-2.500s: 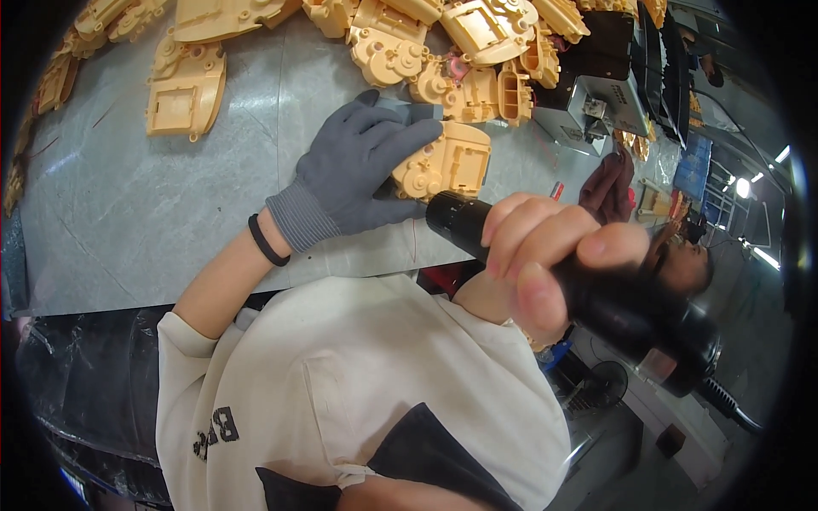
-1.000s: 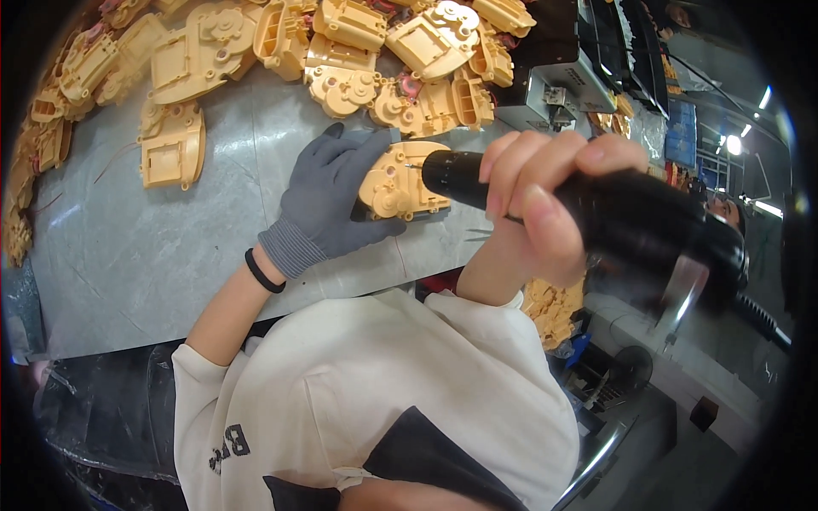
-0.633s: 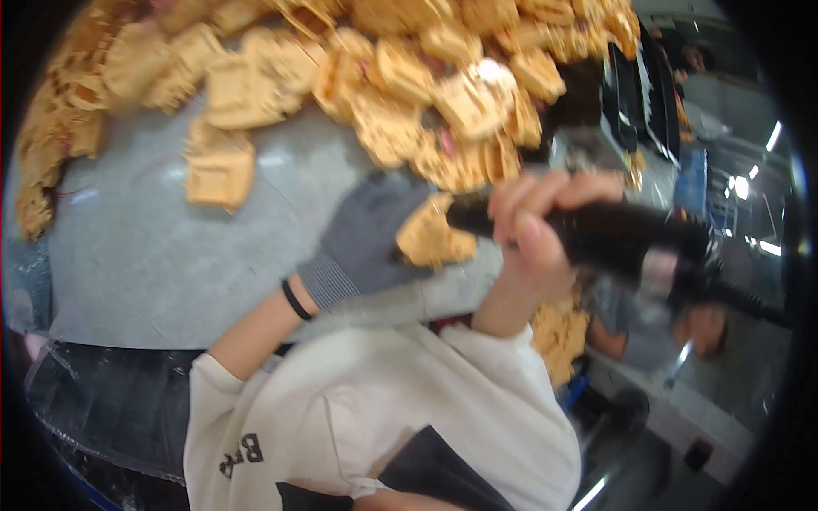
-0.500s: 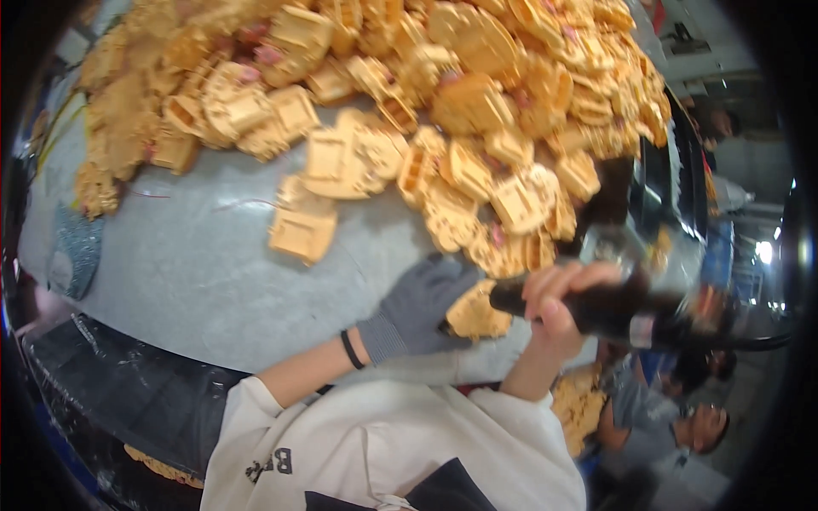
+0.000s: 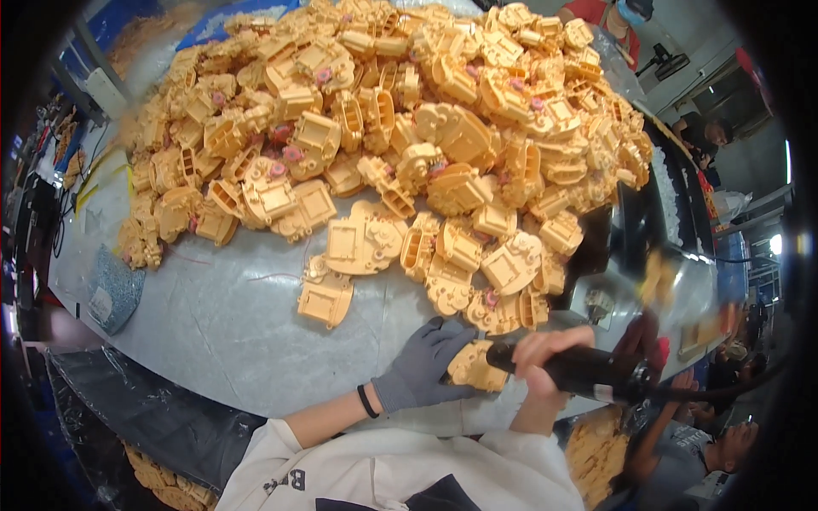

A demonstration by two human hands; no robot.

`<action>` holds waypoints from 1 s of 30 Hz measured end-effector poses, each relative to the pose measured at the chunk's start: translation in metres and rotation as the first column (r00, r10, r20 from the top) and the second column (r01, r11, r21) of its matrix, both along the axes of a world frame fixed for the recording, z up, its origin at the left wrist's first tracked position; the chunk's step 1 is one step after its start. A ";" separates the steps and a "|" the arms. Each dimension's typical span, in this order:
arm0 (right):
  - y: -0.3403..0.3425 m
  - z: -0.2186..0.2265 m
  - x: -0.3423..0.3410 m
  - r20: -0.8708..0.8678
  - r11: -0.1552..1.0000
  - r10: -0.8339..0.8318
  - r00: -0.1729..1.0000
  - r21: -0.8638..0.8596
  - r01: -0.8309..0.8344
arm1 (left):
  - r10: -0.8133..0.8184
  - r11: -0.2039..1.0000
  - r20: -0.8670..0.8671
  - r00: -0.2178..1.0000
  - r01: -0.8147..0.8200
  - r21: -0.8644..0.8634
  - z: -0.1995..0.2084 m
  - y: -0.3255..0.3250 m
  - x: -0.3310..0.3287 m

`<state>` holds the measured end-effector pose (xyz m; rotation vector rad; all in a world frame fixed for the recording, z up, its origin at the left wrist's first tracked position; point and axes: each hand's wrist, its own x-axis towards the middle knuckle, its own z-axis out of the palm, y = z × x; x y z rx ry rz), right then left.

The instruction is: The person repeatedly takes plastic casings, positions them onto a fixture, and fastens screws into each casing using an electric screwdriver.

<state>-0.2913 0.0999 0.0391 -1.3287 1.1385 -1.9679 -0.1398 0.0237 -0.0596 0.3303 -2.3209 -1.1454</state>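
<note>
My left hand [image 5: 423, 368], in a grey glove with a black band at the wrist, presses a yellow-orange plastic housing [image 5: 475, 367] against the grey tabletop [image 5: 230, 319]. Its fingers close round the left side of the part. My bare right hand [image 5: 545, 353] wraps round a black corded electric screwdriver [image 5: 588, 373], held nearly level. The front end of the tool is right at the housing's right edge; the bit itself cannot be made out. Just beyond my left hand lie more housings [image 5: 511, 264] of the same kind, some with pinkish-red bits inside.
A large heap of yellow-orange housings [image 5: 460, 128] covers the far table. A blue speckled bag [image 5: 113, 289] lies at the left. Black plastic sheeting [image 5: 145, 409] hangs at the near left edge. At the right are a co-worker in grey [image 5: 686, 451] and more housings [image 5: 596, 456].
The view has shifted, so the heap sits lower and more of its far side shows. Both hands keep their hold on the housing and the electric screwdriver.
</note>
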 end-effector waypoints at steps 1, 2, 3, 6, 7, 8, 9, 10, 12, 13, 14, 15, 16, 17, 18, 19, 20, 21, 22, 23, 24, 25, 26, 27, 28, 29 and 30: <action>0.011 -0.001 0.000 0.081 0.996 -0.079 0.994 -0.025 0.081 | 0.005 1.000 -0.026 1.000 -0.005 -0.004 -0.002 0.003 -0.002; 0.020 -0.002 -0.002 0.189 0.985 -0.146 0.971 -0.060 0.160 | 0.010 1.000 -0.039 0.999 -0.011 -0.020 -0.001 0.005 -0.003; 0.036 -0.002 -0.007 0.225 0.972 -0.202 0.953 -0.073 0.223 | -0.003 1.000 0.048 0.999 0.002 0.025 0.002 0.008 -0.004; 0.065 0.011 -0.015 0.262 0.909 -0.355 0.898 -0.129 0.397 | -0.024 0.994 0.168 0.985 0.006 0.108 0.007 0.008 -0.007; 0.073 0.010 -0.019 0.244 0.887 -0.406 0.880 -0.125 0.444 | -0.036 0.989 0.207 0.978 0.005 0.147 0.007 0.008 -0.008; 0.076 0.009 -0.020 0.240 0.881 -0.417 0.877 -0.130 0.455 | -0.047 0.989 0.201 0.978 0.018 0.144 0.004 0.009 -0.009; 0.079 0.007 -0.022 0.272 0.843 -0.479 0.834 -0.123 0.524 | 0.006 0.973 0.139 0.990 -0.038 0.229 -0.001 0.010 -0.012; 0.083 0.005 -0.024 0.305 0.799 -0.538 0.786 -0.115 0.591 | 0.064 0.944 0.083 0.994 -0.088 0.317 -0.004 0.011 -0.013; 0.094 -0.002 -0.027 0.228 0.798 -0.575 0.786 -0.058 0.600 | 0.076 0.952 0.101 0.992 -0.102 0.287 -0.007 0.012 -0.010; 0.098 -0.006 -0.028 0.256 0.778 -0.598 0.759 -0.039 0.627 | 0.139 0.907 0.027 0.990 -0.138 0.397 -0.012 0.011 -0.010; 0.098 -0.008 -0.028 0.285 0.759 -0.619 0.732 -0.020 0.650 | 0.210 0.847 -0.036 0.977 -0.164 0.505 -0.015 0.010 -0.011; 0.100 -0.011 -0.028 0.350 0.730 -0.642 0.682 0.008 0.683 | 0.203 0.716 0.004 0.979 -0.152 0.681 0.009 0.007 -0.011; 0.102 -0.011 -0.028 0.343 0.731 -0.643 0.685 0.009 0.682 | 0.176 0.721 0.009 0.984 -0.135 0.679 0.017 0.002 -0.010; 0.103 -0.010 -0.025 0.358 0.718 -0.655 0.665 0.019 0.696 | 0.190 0.543 -0.045 0.981 -0.067 0.837 0.021 -0.006 -0.006; 0.102 -0.010 -0.025 0.373 0.711 -0.660 0.652 0.029 0.703 | 0.226 0.332 -0.088 0.970 0.008 0.943 0.025 -0.012 0.000; 0.104 -0.011 -0.026 0.342 0.726 -0.650 0.679 0.015 0.687 | 0.285 0.209 -0.176 0.942 0.118 0.971 0.030 -0.016 0.011; 0.107 -0.012 -0.027 0.344 0.719 -0.658 0.671 0.019 0.695 | 0.356 0.088 -0.250 0.900 0.234 0.968 0.037 -0.021 0.025; 0.109 -0.011 -0.027 0.343 0.732 -0.645 0.683 0.017 0.682 | 0.353 0.085 -0.245 0.903 0.230 0.970 0.047 -0.027 0.040; 0.106 -0.007 -0.023 0.357 0.770 -0.599 0.717 0.008 0.639 | 0.458 0.143 -0.430 0.778 0.413 0.899 0.067 -0.032 0.067; 0.118 -0.014 -0.025 0.322 0.740 -0.642 0.696 0.024 0.672 | 0.503 0.153 -0.587 0.635 0.603 0.783 0.064 -0.045 0.073; 0.119 -0.014 -0.025 0.326 0.740 -0.644 0.693 0.035 0.672 | 0.499 0.235 -0.713 0.492 0.715 0.658 0.076 -0.058 0.093; 0.120 -0.014 -0.025 0.338 0.735 -0.649 0.682 0.045 0.677 | 0.439 0.261 -0.832 0.338 0.839 0.478 0.095 -0.069 0.111; 0.121 -0.014 -0.025 0.347 0.734 -0.650 0.676 0.056 0.677 | 0.451 0.311 -0.881 0.141 0.901 0.303 0.112 -0.072 0.127; 0.116 -0.012 -0.023 0.350 0.754 -0.628 0.695 0.050 0.655 | 0.366 0.435 -0.931 -0.014 0.887 0.158 0.136 -0.067 0.148; 0.116 -0.012 -0.023 0.344 0.761 -0.625 0.701 0.068 0.645 | 0.280 0.449 -0.949 -0.145 0.894 -0.004 0.142 -0.070 0.166; 0.116 -0.011 -0.024 0.349 0.777 -0.600 0.720 0.037 0.629 | 0.177 0.362 -0.959 -0.222 0.920 -0.147 0.141 -0.077 0.188; 0.111 -0.011 -0.023 0.355 0.801 -0.561 0.748 0.003 0.599 | 0.089 0.254 -0.928 -0.361 0.910 -0.329 0.150 -0.073 0.193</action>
